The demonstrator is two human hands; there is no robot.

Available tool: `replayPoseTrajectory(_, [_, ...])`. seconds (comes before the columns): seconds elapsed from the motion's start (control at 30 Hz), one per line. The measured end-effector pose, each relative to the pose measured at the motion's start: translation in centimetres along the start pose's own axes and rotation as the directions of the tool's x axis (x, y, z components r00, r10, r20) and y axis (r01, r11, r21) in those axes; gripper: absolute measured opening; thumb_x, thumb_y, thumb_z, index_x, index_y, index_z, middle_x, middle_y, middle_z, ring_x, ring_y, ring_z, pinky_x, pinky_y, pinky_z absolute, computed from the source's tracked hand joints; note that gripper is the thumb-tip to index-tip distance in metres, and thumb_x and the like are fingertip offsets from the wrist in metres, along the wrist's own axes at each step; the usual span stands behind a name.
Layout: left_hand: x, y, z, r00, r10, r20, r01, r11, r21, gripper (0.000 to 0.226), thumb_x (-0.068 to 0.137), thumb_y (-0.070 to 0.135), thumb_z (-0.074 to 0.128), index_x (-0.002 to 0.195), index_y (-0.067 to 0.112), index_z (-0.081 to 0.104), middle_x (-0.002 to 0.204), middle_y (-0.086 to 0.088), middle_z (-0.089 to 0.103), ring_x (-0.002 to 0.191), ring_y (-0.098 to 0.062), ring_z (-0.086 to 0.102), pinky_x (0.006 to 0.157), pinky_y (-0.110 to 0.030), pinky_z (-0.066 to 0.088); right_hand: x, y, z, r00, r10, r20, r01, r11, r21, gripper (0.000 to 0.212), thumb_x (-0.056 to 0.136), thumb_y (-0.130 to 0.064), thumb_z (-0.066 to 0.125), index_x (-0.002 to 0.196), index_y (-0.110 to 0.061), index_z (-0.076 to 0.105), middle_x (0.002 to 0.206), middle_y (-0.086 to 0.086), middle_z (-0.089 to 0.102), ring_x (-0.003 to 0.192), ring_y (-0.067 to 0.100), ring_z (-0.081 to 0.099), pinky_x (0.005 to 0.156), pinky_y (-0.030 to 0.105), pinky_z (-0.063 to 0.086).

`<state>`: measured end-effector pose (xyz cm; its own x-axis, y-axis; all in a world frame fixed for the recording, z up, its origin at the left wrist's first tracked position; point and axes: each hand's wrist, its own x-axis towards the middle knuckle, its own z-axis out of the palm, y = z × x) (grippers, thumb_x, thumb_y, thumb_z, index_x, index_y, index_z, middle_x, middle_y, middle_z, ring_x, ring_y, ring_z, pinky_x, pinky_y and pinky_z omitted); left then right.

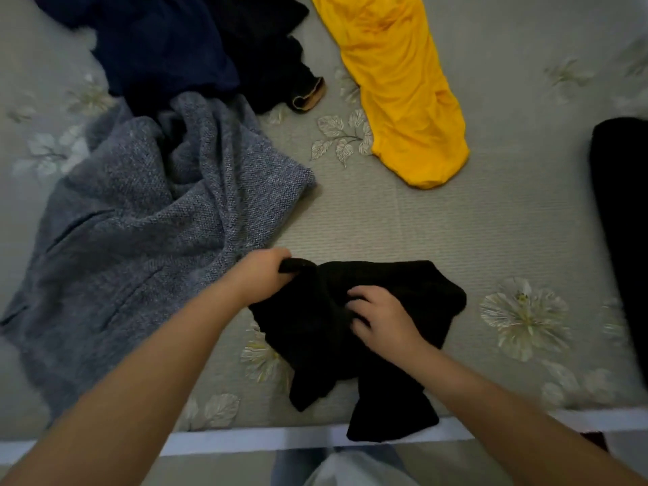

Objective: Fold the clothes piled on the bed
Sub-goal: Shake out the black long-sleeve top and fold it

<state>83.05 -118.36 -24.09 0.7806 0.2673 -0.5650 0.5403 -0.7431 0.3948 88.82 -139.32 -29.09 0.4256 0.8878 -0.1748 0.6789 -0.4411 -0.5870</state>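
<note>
On the left of the bed (420, 222), a grey-blue knit sweater (140, 222) lies crumpled and spread wide, its lower edge reaching toward the near side of the mattress. Behind it, at the far left, a navy garment (164, 43) is heaped against a black garment (270, 54) whose cuff shows a tan lining. Both touch the sweater's upper edge.

Nearer the middle, the left hand (261, 277) is curled round a bunched corner of a small black garment (315, 331) — it grips that corner and lifts it slightly, just beside the sweater's hem. The black garment itself lies rumpled at the near edge of the bed, with two ends trailing down over the white bed rail (245, 440). The right hand (382, 319) rests on top of it, fingers bent and pinching the cloth near its middle.

Farther back and to the right, a yellow garment (403, 82) stretches in a long strip across the floral sheet, well apart from the hands. At the far right edge, a dark rolled or folded item (620, 222) lies along the bed — what it is cannot be told.
</note>
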Motion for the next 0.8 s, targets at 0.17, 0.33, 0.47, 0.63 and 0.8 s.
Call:
replayPoseTrajectory(0.17, [0.7,0.8,-8.4,0.904,0.101,0.415,0.114,0.879,-0.463,0.068,0.048,0.055,0.079,0.104,0.024,0.055,0.099,0.005,0.067,0.093,-0.012,0.065,0.072,-0.018,0.051,5.0,1.9,-7.6,0.928,0.352,0.125,-0.321,0.583,0.746,0.021,0.095,-0.001,0.038,0.078,-0.007,0.049,0.042,-0.006,0.048,0.039,0.001,0.049,0.055,0.015,0.044])
replayPoseTrajectory(0.33, [6.6,3.1,-11.6,0.973,0.035,0.230,0.177,0.530,-0.829,0.041,0.067,0.035,0.076,0.100,0.016,0.059,0.096,-0.007,0.067,0.076,-0.016,0.068,0.064,-0.025,0.055,10.4,4.7,-15.9,0.866,0.492,0.092,-0.349,0.461,0.816,0.032,0.098,-0.005,0.032,0.068,-0.012,0.036,0.028,-0.004,0.036,0.026,0.006,0.040,0.044,0.019,0.049])
replayPoseTrajectory(0.47, [12.7,3.6,-7.9,0.936,-0.295,-0.192,0.093,0.734,-0.673,0.051,0.092,0.025,0.054,0.137,0.013,0.033,0.117,-0.007,0.055,0.102,-0.022,0.054,0.097,-0.037,0.041,12.9,8.5,-15.9,0.586,0.782,-0.211,-0.510,0.558,0.654,0.011,0.097,-0.013,0.039,0.099,-0.013,0.049,0.087,0.012,0.070,0.083,0.021,0.066,0.067,0.029,0.044])
replayPoseTrajectory(0.63, [11.0,2.8,2.0,0.969,-0.211,0.126,0.245,0.849,-0.468,0.050,0.097,0.031,0.041,0.140,0.007,0.033,0.141,-0.012,0.041,0.129,-0.027,0.040,0.102,-0.028,0.031,10.3,6.4,-8.4,0.728,0.684,-0.050,-0.622,0.689,0.371,0.058,0.095,-0.035,0.043,0.144,-0.012,0.022,0.137,0.015,0.043,0.125,0.027,0.042,0.099,0.029,0.034])
replayPoseTrajectory(0.8, [7.2,0.5,5.9,0.993,-0.121,-0.002,0.100,0.832,-0.545,0.056,0.091,0.023,0.054,0.141,0.012,0.030,0.135,0.001,0.044,0.127,-0.017,0.041,0.095,-0.020,0.032,12.9,6.4,-4.7,0.791,0.612,0.028,-0.607,0.776,0.170,0.064,0.093,-0.045,0.041,0.147,-0.028,0.011,0.138,0.016,0.038,0.124,0.031,0.040,0.100,0.035,0.035])
